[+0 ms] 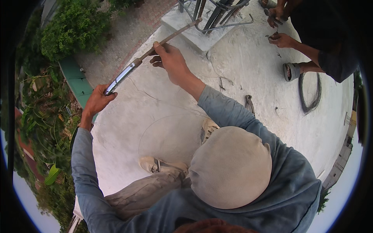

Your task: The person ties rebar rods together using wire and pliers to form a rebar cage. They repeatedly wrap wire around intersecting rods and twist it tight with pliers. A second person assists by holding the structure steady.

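My left hand (100, 101) is closed round the lower end of a shiny silver bar-like piece (123, 77). From its upper end a rusty metal rod (180, 30) continues in line; whether the two are one tool I cannot tell. The rod slants up to the right, its tip beside bent steel bars (217, 19) on a pale concrete block (175, 24). Farther up, my right hand (171, 64) grips the rod near where it meets the silver piece, thumb on top. Loose thin wire (145, 93) trails over the concrete below the hands.
Another person's hands (283, 40) work at the upper right, above a sandalled foot (291, 72). A coil of dark wire (309, 93) and pliers-like tool (249, 104) lie on the pale concrete surface (272, 128). Its left edge drops toward plants (46, 105) and paving (97, 62). My bent knee (231, 167) rises in front.
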